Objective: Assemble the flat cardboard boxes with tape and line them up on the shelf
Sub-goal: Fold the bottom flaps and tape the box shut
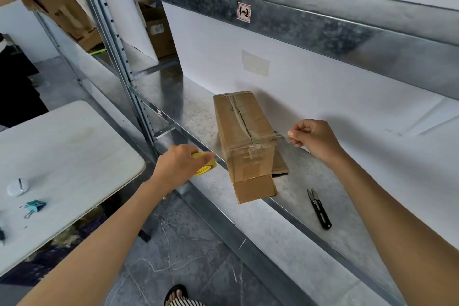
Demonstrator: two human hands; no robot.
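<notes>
1. The shelf point(285, 226) is carrying the work. The cardboard box point(244, 131) is lying on its lower deck near the front edge, with one end flap point(254, 190) hanging open past the lip.
2. The box is getting a band of tape crosswise near its front end, over a top seam that is already taped. Laying this band square to the seam looks best.
3. The left hand point(177, 164) is gripping the yellow tape roll point(205, 169) just left of the box. The right hand point(315, 138) is pinching the tape's free end just right of it.
4. The tape strip point(282, 135) is running taut over the top. Lowering both hands evenly should be pressing it down the sides without wrinkles.
5. The snips point(319, 208) are lying on the shelf to the right, apart from the box, ready for the cut.
</notes>
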